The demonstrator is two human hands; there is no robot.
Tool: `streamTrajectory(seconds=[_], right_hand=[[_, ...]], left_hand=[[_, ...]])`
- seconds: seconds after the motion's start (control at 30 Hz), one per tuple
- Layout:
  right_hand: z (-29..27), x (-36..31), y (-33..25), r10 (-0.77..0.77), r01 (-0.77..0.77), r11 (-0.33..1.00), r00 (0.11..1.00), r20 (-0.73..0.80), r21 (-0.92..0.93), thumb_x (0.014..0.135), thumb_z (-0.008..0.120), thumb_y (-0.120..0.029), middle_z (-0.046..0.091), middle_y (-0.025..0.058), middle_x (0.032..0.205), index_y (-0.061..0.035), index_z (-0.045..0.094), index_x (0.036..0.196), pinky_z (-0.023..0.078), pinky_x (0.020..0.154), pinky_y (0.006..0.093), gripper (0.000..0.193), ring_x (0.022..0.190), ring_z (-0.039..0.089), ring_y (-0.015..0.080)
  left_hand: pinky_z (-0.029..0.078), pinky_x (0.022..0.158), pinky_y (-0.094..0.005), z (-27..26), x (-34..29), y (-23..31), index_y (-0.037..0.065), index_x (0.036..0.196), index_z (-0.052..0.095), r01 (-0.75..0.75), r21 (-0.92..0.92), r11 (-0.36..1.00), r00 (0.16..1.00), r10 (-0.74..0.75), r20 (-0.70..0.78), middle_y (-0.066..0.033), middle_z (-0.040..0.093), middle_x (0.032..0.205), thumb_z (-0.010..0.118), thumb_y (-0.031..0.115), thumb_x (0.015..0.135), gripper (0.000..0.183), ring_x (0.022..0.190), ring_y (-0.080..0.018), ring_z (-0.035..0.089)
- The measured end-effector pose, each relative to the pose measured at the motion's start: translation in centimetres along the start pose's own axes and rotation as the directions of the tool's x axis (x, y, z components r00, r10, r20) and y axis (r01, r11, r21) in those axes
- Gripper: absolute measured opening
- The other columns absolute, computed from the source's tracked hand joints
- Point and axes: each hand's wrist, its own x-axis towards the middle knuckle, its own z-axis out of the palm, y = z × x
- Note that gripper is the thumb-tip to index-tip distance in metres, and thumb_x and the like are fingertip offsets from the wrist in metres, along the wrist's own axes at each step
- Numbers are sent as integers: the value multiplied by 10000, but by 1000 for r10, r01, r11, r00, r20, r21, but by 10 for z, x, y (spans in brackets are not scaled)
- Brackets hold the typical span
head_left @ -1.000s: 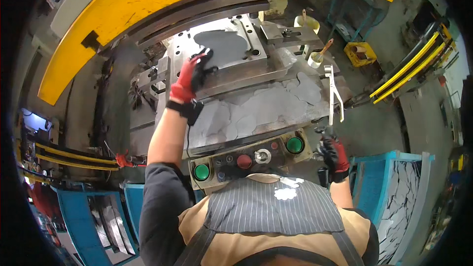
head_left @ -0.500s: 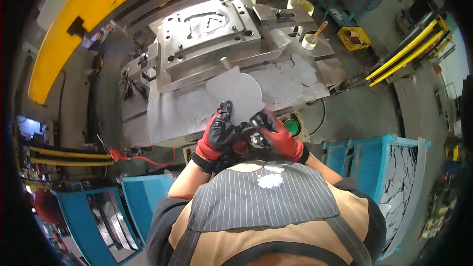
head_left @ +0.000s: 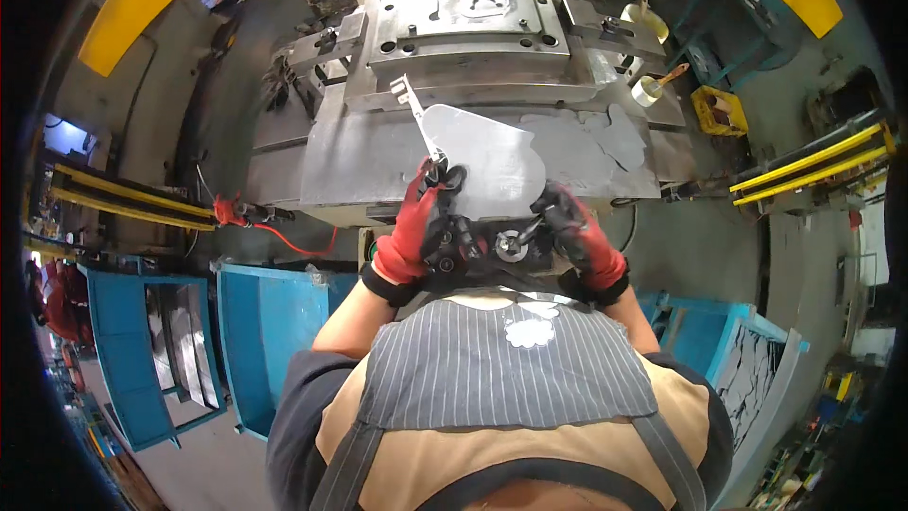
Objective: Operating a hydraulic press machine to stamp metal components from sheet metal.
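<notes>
Grey sheet [head_left: 492,156]: left hand [head_left: 427,208], right hand [head_left: 570,224] at edges, gap between.

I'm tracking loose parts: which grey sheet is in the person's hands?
The broad, rounded sheet between the left hand and right hand. It is raised; the other grey sheets lie flat on the metal table, farther right.

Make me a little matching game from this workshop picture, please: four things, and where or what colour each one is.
1. grey sheet
2. slim metal tool
3. orange-handled brush
4. crate

A. standing in a small white cup
B. yellow
C. between the left hand and right hand
D. sticking out of the left hand

Pairs: 1-C; 2-D; 3-A; 4-B
</notes>
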Motion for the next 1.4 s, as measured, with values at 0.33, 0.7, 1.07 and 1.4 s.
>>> streamTrajectory(seconds=[0.33, 0.7, 1.07, 1.4], right_hand=[[-4, 2, -37, -94, 68, 993, 948, -303, -96, 827, 538, -138, 545, 106, 1070, -48, 526, 1071, 463, 632, 281, 260, 737, 555, 147], [-31, 228, -124, -340, 441, 680, 898, 281, -586, 776, 595, -124, 587, 46, 780, -15, 563, 932, 434, 600, 285, 192, 685, 532, 137], [-5, 363, -112, -13, 49, 747, 998, 58, -663, 732, 609, -148, 563, -3, 669, -74, 620, 711, 394, 557, 243, 77, 617, 502, 88], [-15, 411, -114, 17, 217, -418, 973, 231, -882, 675, 515, -324, 616, 169, 874, -81, 651, 838, 466, 644, 354, 323, 790, 606, 296]], left_hand=[[366, 870, -274, 12, -8, 24, 39, 1166, 438, 304, -321, 897, 949, -316, 16, -51, 511, 1117, 659, 155, 721, 510, 1001, -137, 481], [403, 905, -314, -56, -118, -24, 33, 1310, 279, 427, 10, 904, 904, -427, -37, -67, 450, 1207, 648, 31, 704, 710, 1061, -162, 469], [472, 642, -218, -76, -163, 40, 113, 1262, 405, -45, -738, 673, 869, -338, -361, -33, 565, 1089, 488, 200, 867, 413, 778, -121, 559], [429, 501, -214, -90, -142, 43, 110, 998, 522, 143, -683, 717, 867, -423, -263, 8, 563, 811, 477, 231, 883, 172, 551, -99, 502]])
